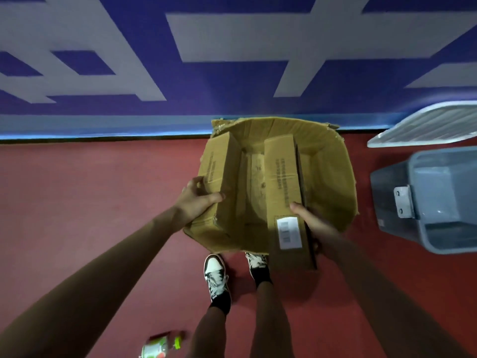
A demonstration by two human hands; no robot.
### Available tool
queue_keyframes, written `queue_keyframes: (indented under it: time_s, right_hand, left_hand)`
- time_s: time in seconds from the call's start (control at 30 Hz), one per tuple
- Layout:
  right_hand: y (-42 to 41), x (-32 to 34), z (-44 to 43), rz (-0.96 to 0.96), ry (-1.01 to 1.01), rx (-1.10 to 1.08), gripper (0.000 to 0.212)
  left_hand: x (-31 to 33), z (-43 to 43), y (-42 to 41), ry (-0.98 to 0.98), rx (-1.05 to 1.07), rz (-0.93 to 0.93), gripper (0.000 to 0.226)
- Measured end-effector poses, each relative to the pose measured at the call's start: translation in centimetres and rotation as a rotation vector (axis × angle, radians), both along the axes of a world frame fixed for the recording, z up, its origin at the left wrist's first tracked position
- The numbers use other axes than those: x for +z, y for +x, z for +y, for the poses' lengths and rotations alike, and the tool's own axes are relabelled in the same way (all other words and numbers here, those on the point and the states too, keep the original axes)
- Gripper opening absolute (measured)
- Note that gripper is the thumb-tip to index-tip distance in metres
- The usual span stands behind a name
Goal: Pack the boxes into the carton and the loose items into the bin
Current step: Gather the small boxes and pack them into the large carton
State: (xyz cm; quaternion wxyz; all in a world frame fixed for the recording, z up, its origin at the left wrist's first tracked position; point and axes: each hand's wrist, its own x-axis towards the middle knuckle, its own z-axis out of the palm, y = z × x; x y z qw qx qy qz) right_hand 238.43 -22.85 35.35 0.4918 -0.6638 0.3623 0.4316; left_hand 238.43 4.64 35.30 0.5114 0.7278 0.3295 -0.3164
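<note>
1. Two bare hands work over an open cardboard carton (333,161) that stands on a red floor (90,189) against a blue and grey painted wall (232,86)
2. The left hand (196,200) grips the near end of a brown box (219,161) at the carton's left side, thumb laid across the box's end and fingers curled round its outer face; whether this box rests on the carton's bottom cannot be told
3. The right hand (309,218) holds a long box (281,164) by its right edge, thumb on top and fingers hidden beneath
4. The long box lies tilted, its far end down inside the carton and its near end jutting out over the near rim, above the person's right shoe (258,264); a white label (289,232) sits on its upper face near the hand
5. A grey bin (387,202) stands on the floor just right of the carton, with a small metal plate (404,201) on its rim; nothing can be made out inside it
6. A white lid (426,125) leans against the wall behind the bin
7. A bottle with a green cap (160,344) lies blurred on the floor behind the person's left shoe (215,275), well apart from both carton and bin
</note>
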Motion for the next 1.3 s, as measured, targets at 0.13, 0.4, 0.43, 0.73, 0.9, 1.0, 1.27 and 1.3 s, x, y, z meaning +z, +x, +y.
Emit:
queue_keyframes:
  time_s: [0.13, 0.4, 0.43, 0.73, 0.9, 1.0, 1.27, 1.3]
  right_hand:
    - [3.6, -6.8, -0.6, 0.065, 0.040, -0.019, 0.059]
    - [7.5, -22.6, 1.0, 0.117, 0.069, 0.120, 0.042]
    - [7.9, -24.6, 1.2, 0.100, 0.082, 0.135, 0.039]
    - [8.5, -38.3, 2.0, -0.014, 0.247, 0.030, 0.086]
    - [8.3, -41.2, 4.3, -0.031, 0.334, 0.069, 0.077]
    - [7.7, -42.5, 5.8, -0.076, 0.330, 0.129, 0.069]
    - [6.4, -44.0, 7.4, -0.235, 0.014, 0.297, 0.047]
    - [6.3, -44.1, 7.8, -0.256, -0.038, 0.334, 0.046]
  left_hand:
    - [-7.5, -2.0, 3.1, 0.031, -0.099, -0.011, 0.094]
    - [-23.2, -5.8, 4.7, 0.116, -0.090, -0.048, 0.096]
    - [-25.1, -5.8, 4.6, 0.135, -0.063, -0.053, 0.096]
    - [-35.5, -5.6, 0.2, 0.169, 0.171, -0.124, 0.102]
    - [-37.3, -5.5, 0.3, 0.140, 0.226, -0.154, 0.107]
    - [-38.2, -5.4, 0.7, 0.079, 0.234, -0.130, 0.106]
    - [-39.7, -5.2, 1.3, 0.086, 0.232, -0.106, 0.082]
    - [-39.6, -5.2, 1.4, 0.098, 0.219, -0.099, 0.081]
